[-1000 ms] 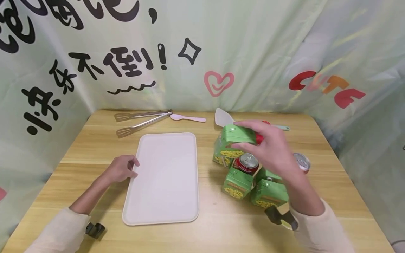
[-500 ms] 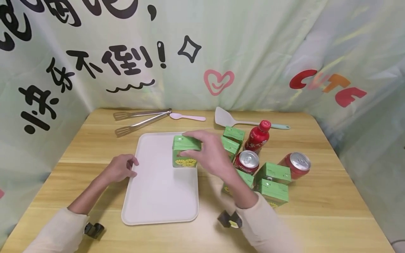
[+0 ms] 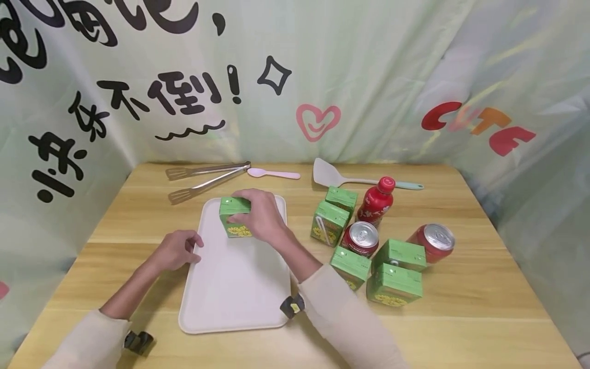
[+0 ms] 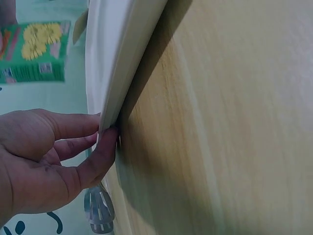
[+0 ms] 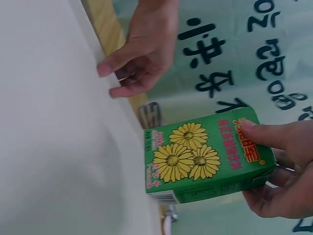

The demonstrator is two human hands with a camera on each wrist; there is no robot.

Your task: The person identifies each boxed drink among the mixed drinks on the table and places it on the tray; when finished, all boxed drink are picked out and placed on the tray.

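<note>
My right hand (image 3: 262, 215) grips a green drink carton (image 3: 236, 225) with yellow flowers, upright over the far part of a white tray (image 3: 235, 297). Thumb and fingers hold the carton (image 5: 195, 156) near its top, as the right wrist view shows. At the tray's left edge, my left hand (image 3: 177, 249) pinches the rim (image 4: 122, 63) between thumb and fingers. More green cartons (image 3: 329, 223) stand to the right of the tray, one with a straw on its side. Among them is a red can (image 3: 361, 240) with a silver top.
A red bottle (image 3: 377, 201) and another red can (image 3: 433, 243) stand at the right among the cartons. Along the back lie metal tongs (image 3: 209, 182), a pink spoon (image 3: 274, 174) and a spatula (image 3: 327, 173). A printed curtain (image 3: 369, 77) hangs behind the table.
My right hand has carried the green carton left from the group on the right to over the tray's far part. My left hand stays at the tray's left rim.
</note>
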